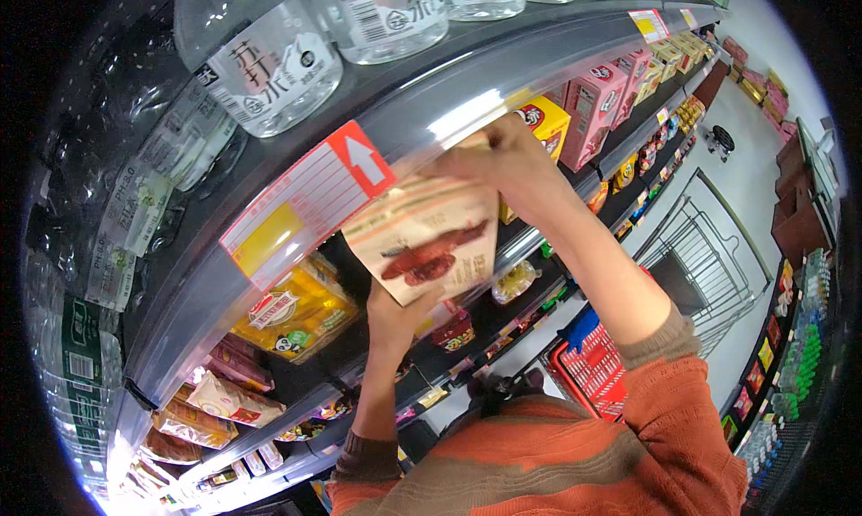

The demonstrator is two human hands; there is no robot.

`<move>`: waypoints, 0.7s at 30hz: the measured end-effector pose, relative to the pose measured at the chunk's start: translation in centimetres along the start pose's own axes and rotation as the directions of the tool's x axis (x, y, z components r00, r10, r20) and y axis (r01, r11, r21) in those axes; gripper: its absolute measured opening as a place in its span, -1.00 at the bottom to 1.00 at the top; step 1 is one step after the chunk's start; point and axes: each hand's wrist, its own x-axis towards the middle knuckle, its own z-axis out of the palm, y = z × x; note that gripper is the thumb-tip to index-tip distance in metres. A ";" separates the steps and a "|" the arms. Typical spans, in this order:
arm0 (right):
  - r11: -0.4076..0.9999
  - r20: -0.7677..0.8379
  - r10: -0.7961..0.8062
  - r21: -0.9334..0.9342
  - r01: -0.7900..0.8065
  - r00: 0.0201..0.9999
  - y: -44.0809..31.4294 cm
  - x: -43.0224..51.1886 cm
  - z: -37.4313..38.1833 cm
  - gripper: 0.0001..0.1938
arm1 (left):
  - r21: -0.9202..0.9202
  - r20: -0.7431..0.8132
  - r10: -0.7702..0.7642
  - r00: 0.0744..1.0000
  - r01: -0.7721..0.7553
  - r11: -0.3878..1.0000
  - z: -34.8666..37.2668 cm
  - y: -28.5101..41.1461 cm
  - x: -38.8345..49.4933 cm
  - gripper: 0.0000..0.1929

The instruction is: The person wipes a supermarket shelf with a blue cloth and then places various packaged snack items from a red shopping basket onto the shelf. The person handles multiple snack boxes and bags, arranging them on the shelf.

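A cream-coloured food package (431, 236) with a dark red food picture is tilted at the front of a shelf, below the upper shelf's edge. My right hand (502, 162) grips its top, somewhat blurred, with the fingertips partly hidden. Under its lower edge, my left hand (404, 314) supports the package with bent fingers. Yellow boxes (549, 125) stand just beyond my right hand, beside pink boxes (592, 112). To the left of the package lies a yellow plastic-wrapped food pack (296, 310).
Clear water bottles (269, 65) stand on the upper shelf, whose edge (444, 105) carries a price tag (310, 203). Bagged foods (236, 401) fill lower shelves. A red shopping basket (592, 368) and a wire cart (707, 246) stand in the aisle at right, near a small wheeled object (720, 140).
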 end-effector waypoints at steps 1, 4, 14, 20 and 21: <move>0.997 -0.004 -0.028 0.077 0.028 1.000 0.7 1.1 0.4 -0.81 | -0.018 -0.059 -0.090 0.994 0.089 0.996 0.0 -0.6 0.8 -0.34; 0.971 -0.018 -0.089 -0.224 0.083 0.996 2.4 5.2 0.6 -0.71 | -0.192 -0.152 -0.050 0.987 0.020 0.981 -0.2 -2.2 2.7 -0.32; 0.992 -0.067 -0.110 -0.063 0.106 0.992 8.3 10.8 0.4 -0.50 | -0.126 -0.255 0.065 0.965 -0.099 0.987 -1.7 -7.8 8.0 -0.35; 0.999 -0.033 -0.043 -0.035 0.042 0.999 11.9 9.9 0.9 -0.37 | -0.016 -0.289 0.062 0.955 -0.070 0.997 -1.8 -10.1 8.6 -0.34; 0.999 -0.019 -0.029 -0.032 0.029 0.999 12.6 9.6 1.0 -0.34 | -0.060 -0.291 0.061 0.955 -0.082 0.995 -1.7 -10.0 8.4 -0.34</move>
